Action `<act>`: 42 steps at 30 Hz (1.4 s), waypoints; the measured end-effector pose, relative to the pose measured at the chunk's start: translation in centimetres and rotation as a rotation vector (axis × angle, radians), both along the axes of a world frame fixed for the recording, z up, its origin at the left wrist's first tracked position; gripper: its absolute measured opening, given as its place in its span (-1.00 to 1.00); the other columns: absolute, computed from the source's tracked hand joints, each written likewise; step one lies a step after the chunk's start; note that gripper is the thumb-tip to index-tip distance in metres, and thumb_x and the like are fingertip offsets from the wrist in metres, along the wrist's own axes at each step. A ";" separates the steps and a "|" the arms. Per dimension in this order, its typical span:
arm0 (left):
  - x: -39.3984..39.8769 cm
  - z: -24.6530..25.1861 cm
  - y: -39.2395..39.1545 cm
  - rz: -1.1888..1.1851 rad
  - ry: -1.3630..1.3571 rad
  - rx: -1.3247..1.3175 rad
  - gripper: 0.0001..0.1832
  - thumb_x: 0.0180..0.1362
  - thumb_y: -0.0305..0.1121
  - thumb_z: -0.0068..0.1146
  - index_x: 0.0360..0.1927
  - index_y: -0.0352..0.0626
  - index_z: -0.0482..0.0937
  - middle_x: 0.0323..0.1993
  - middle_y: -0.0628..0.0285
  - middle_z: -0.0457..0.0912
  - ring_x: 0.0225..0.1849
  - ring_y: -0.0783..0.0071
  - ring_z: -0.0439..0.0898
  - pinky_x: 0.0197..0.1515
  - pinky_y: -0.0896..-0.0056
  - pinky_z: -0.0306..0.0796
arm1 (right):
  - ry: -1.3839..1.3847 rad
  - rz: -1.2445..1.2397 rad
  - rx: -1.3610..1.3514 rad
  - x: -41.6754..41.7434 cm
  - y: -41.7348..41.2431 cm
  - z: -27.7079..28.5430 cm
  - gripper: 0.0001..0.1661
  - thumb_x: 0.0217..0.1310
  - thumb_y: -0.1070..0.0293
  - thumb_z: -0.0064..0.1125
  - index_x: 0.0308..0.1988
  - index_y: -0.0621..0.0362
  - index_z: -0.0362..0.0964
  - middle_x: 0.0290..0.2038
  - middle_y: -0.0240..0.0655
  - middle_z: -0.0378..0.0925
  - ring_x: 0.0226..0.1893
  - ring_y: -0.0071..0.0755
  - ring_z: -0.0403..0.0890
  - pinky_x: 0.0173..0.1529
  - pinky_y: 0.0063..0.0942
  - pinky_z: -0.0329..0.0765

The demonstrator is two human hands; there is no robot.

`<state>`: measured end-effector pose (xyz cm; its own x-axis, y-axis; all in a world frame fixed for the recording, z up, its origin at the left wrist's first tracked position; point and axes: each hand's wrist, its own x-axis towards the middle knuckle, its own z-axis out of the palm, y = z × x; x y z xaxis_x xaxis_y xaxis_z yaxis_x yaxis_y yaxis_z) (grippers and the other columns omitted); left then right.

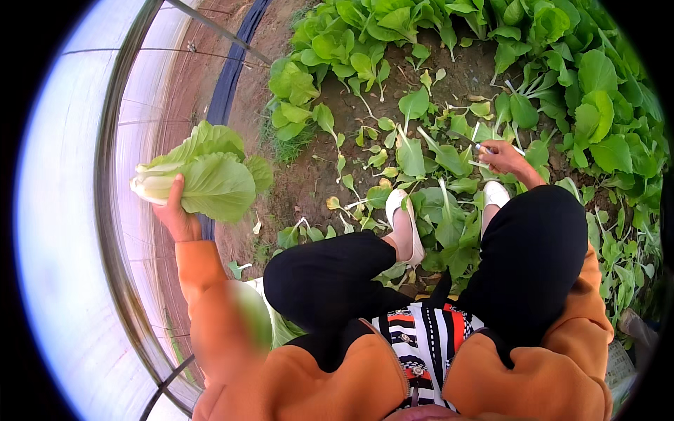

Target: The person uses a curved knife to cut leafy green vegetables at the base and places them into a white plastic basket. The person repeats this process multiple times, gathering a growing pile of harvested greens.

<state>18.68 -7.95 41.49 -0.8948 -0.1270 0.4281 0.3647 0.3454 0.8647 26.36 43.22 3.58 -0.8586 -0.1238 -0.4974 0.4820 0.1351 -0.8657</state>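
Note:
My left hand (180, 214) grips a leafy cabbage head (210, 173) by its pale stem end, holding it up at the left side. Its green leaves fan out to the right, and the thumb presses on the white base. In my right hand (503, 157) is a small knife (470, 141), its blade pointing up and left above the cut leaves. Loose green leaves (410, 155) with white stalks lie on the soil below the knife and around my white shoes (405, 226). The left hand's fingers behind the cabbage are hidden.
Growing leafy greens (379, 31) line the top and right. At the left, a metal pipe (113, 105) frames clear plastic sheeting (63, 184), with a dark blue strip (234, 79) on the ground beyond. Partly behind my left sleeve, more pale-stemmed greens (279, 326) lie beside my leg.

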 end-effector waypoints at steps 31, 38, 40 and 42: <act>-20.8 -26.4 -1.0 -0.475 -0.630 -2.124 -0.36 -0.29 -0.25 0.42 -0.03 -0.01 0.45 -0.11 0.21 0.48 -0.04 0.21 0.55 0.04 0.17 0.27 | 0.315 0.153 -0.090 -28.6 -34.9 -4.1 -0.67 0.16 0.28 0.09 -0.16 0.31 0.37 -0.39 -0.06 0.55 -0.46 -0.21 0.61 -0.32 -0.26 0.50; -29.3 -31.2 2.3 -0.503 -0.678 -2.073 -0.40 -0.32 -0.36 0.37 -0.06 -0.06 0.47 -0.09 0.20 0.46 -0.11 0.18 0.59 0.04 0.08 0.30 | 0.157 -0.187 -0.112 -35.2 -38.1 -8.2 -0.64 0.18 0.26 0.01 -0.14 0.33 0.41 -0.29 0.14 0.56 -0.20 0.25 0.56 -0.11 -0.10 0.46; -32.0 -32.7 3.0 -0.480 -0.820 -2.062 -0.37 -0.25 -0.38 0.30 0.04 -0.07 0.46 0.13 0.23 0.41 0.00 0.17 0.57 0.14 0.03 0.28 | 0.225 -0.096 -0.023 -36.7 -38.1 -9.4 -0.66 0.19 0.29 0.00 -0.14 0.34 0.38 -0.27 0.14 0.56 -0.19 0.24 0.56 -0.09 -0.06 0.46; -34.1 -34.2 1.7 -0.449 -0.921 -2.015 -0.34 -0.22 -0.41 0.24 0.11 -0.04 0.43 0.29 0.24 0.26 0.08 0.17 0.53 0.22 0.01 0.24 | 0.269 -0.031 0.049 -37.5 -38.5 -9.7 -0.67 0.19 0.31 -0.02 -0.14 0.36 0.35 -0.24 0.16 0.55 -0.18 0.26 0.55 -0.07 -0.04 0.46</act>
